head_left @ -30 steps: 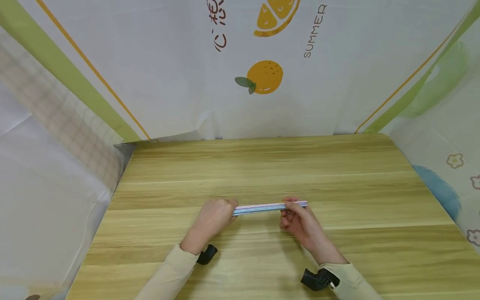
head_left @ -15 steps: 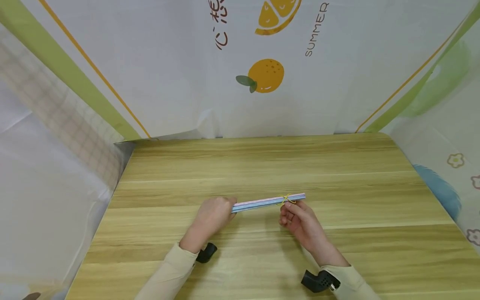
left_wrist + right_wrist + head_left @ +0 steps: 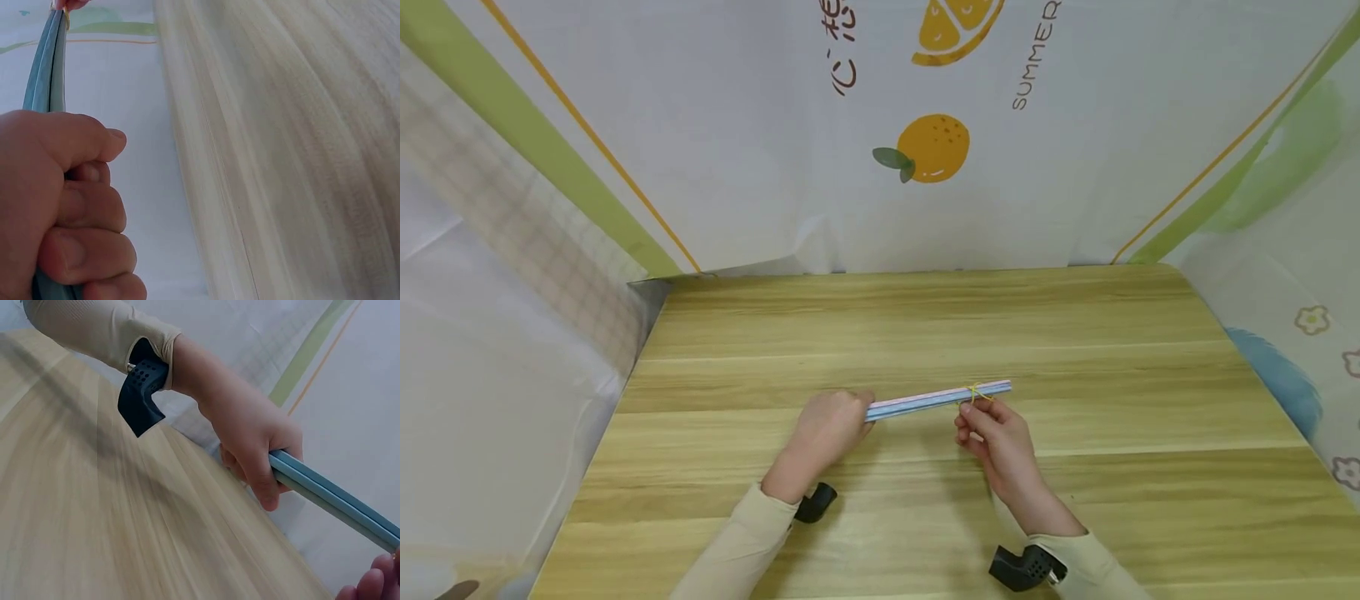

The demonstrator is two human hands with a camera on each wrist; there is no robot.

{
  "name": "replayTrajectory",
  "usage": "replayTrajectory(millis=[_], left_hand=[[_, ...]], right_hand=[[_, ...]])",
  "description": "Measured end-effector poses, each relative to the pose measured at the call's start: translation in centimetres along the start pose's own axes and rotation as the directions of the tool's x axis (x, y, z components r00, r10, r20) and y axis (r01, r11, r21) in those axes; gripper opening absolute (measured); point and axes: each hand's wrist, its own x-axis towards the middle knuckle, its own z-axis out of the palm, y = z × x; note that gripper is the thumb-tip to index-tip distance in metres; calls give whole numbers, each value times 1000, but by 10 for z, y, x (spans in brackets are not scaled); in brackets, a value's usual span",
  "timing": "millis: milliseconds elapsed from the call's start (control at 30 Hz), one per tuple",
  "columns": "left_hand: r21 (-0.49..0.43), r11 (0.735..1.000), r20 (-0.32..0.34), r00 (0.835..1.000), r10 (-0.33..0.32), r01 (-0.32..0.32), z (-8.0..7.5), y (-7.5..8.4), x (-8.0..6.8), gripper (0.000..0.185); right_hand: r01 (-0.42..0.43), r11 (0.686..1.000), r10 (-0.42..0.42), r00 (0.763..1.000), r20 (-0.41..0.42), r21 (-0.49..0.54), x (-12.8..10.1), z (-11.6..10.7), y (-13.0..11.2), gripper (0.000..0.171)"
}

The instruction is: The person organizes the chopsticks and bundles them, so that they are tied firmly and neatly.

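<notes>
A bundle of slim pink and blue sticks [image 3: 917, 404] is held above the table, its right end tilted a little upward. My left hand [image 3: 831, 429] grips the left end, fingers curled round it, as the left wrist view also shows on the sticks [image 3: 45, 75]. Close to the free right end, a thin yellow rubber band [image 3: 974, 392] wraps the bundle, with loose loops sticking out. Thumb and forefinger of my right hand [image 3: 1000, 442] pinch this band just below the sticks. In the right wrist view only its fingertips [image 3: 370, 584] show, at the lower right corner.
The wood-grain table [image 3: 760, 333] lies beneath both hands. A white printed cloth [image 3: 737, 150] hangs behind its far edge, with more cloth along the left and right sides. Black wrist cameras [image 3: 1026, 568] are strapped at both sleeves.
The right fingers have slid from on top of the sticks to below them, uncovering the yellow rubber band and drawing on it. The bundle's right end has risen; the left hand keeps its grip.
</notes>
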Motion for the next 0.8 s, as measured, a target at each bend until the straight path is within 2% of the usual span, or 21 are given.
replayTrajectory(millis=[133, 233, 300, 367, 433, 500, 567, 667, 733, 800], left_hand=[[-25, 999, 11, 1000, -24, 24, 0, -1, 0, 26], [-32, 999, 26, 999, -33, 34, 2, -2, -1, 26], [-32, 999, 25, 999, -34, 34, 3, -3, -1, 27], [-33, 999, 20, 999, -35, 36, 3, -3, -2, 27], [-39, 998, 16, 999, -40, 40, 4, -3, -2, 27], [-42, 998, 15, 999, -49, 49, 4, -3, -2, 28], [-43, 997, 23, 998, -58, 59, 3, -3, -2, 28], [-45, 997, 31, 998, -57, 58, 2, -2, -1, 27], [-47, 997, 34, 998, -60, 62, 0, -1, -1, 26], [-46, 996, 36, 997, -73, 75, -2, 0, 0, 24]], right_hand=[[75, 996, -76, 997, -31, -56, -3, -2, 2, 11], [211, 959, -226, 972, -58, -189, -9, -3, 5, 6], [341, 896, -370, 927, -54, -286, -12, -3, 7, 6], [458, 819, -495, 869, -22, -345, -15, -3, 8, 6], [542, 771, -565, 824, 33, -334, -17, -3, 8, 5], [591, 747, -592, 800, 98, -304, -17, -3, 9, 4], [608, 747, -592, 793, 148, -268, -17, -4, 10, 5], [608, 752, -575, 794, 198, -256, -17, -5, 14, 6], [594, 763, -551, 804, 224, -256, -17, -6, 16, 8], [564, 782, -513, 824, 239, -266, -16, -6, 18, 13]])
